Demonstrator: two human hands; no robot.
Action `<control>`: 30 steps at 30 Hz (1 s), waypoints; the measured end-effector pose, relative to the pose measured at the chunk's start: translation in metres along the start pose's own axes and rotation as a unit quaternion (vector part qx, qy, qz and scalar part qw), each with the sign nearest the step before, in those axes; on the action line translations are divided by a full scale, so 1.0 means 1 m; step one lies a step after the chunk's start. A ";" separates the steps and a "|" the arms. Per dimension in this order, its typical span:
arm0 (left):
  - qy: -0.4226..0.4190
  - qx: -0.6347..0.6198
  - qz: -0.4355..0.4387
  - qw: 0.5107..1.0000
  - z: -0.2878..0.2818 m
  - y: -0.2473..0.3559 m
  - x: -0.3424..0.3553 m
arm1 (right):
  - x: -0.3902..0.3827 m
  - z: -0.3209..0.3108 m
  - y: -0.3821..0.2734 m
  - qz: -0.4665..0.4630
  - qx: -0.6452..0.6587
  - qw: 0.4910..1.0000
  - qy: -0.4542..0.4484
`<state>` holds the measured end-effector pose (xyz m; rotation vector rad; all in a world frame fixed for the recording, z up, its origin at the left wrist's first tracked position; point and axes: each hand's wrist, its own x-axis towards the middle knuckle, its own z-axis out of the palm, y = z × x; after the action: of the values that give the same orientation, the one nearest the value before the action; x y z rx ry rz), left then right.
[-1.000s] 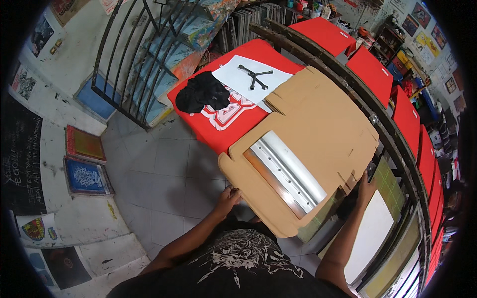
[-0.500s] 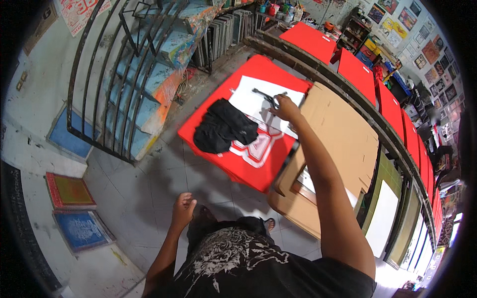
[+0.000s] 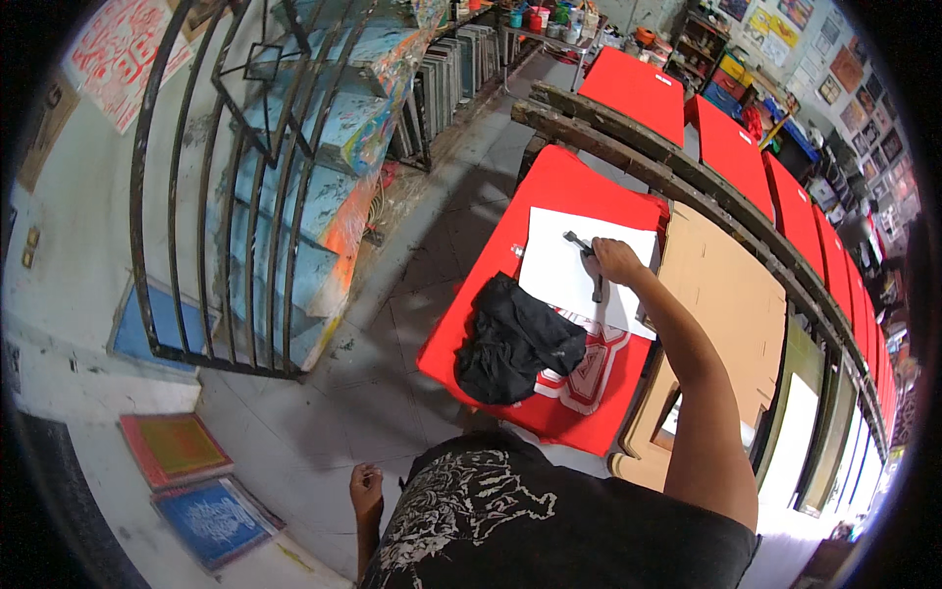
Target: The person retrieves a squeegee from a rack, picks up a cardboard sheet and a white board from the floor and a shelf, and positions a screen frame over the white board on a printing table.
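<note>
My right hand point(image 3: 616, 260) reaches over the red cloth-covered board. Its fingers are closed on a slim black tool point(image 3: 598, 287), bent in outline, whose exact kind I cannot make out. Beneath the tool lies a white sheet point(image 3: 549, 265), flat on the red cloth point(image 3: 466, 329). Nearer to me a crumpled black cloth point(image 3: 505, 344) rests there, partly over a white-and-red printed design point(image 3: 594, 378). Low beside my body hangs my left hand point(image 3: 366, 489), apart from everything, its fingers curled in with nothing visible in them.
Brown cardboard point(image 3: 721, 294) lies right of the red board. Beyond a dark rail point(image 3: 677, 182) runs a row of red boards point(image 3: 633, 93). At left, a metal railing point(image 3: 231, 365) guards blue stairs; framed screens point(image 3: 177, 447) lean by the wall.
The view has shifted, so the red board sits lower and farther right. My right fingers have closed round the black tool, which is turned differently. My left hand has dropped lower and curled.
</note>
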<state>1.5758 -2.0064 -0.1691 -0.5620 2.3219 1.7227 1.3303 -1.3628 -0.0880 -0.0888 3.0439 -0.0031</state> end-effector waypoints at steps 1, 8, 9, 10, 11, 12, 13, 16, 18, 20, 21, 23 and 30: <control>0.002 -0.018 0.000 1.000 0.003 0.004 0.009 | 0.003 0.005 -0.006 0.028 0.016 0.999 0.016; -0.119 0.075 0.142 0.980 0.056 0.122 0.117 | 0.069 0.034 -0.052 0.231 0.155 0.952 0.131; -0.146 0.053 0.157 0.975 0.065 0.127 0.136 | 0.088 0.028 -0.066 0.221 0.164 0.949 0.152; -0.176 0.033 0.171 0.969 0.074 0.140 0.152 | 0.104 0.024 -0.078 0.214 0.174 0.946 0.172; -0.200 0.046 0.183 0.961 0.082 0.153 0.164 | 0.122 0.020 -0.087 0.247 0.190 0.938 0.155; -0.224 0.061 0.194 0.953 0.093 0.174 0.171 | 0.140 0.020 -0.093 0.280 0.207 0.927 0.137; -0.250 0.073 0.207 0.943 0.106 0.189 0.178 | 0.155 0.024 -0.096 0.312 0.223 0.908 0.170; -0.311 0.083 0.305 0.896 0.140 0.217 0.192 | 0.170 0.032 -0.100 0.368 0.228 0.874 0.221; -0.377 0.106 0.324 0.861 0.158 0.228 0.202 | 0.158 0.020 -0.102 0.357 0.173 0.898 0.191; -0.405 0.132 0.396 0.814 0.171 0.240 0.203 | 0.129 -0.008 -0.107 0.386 0.175 0.880 0.216; -0.420 0.165 0.429 0.783 0.176 0.247 0.204 | 0.110 -0.018 -0.107 0.402 0.173 0.869 0.230; -0.445 0.232 0.493 0.711 0.179 0.256 0.207 | 0.056 -0.028 -0.119 0.414 0.201 0.841 0.284; -0.415 0.219 0.594 0.653 0.197 0.229 0.228 | -0.117 0.009 -0.260 0.571 0.281 0.726 0.262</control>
<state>1.2612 -1.8034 -0.1142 1.8045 2.1233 1.0312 1.4630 -1.6155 -0.0847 2.0637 2.7652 -0.9592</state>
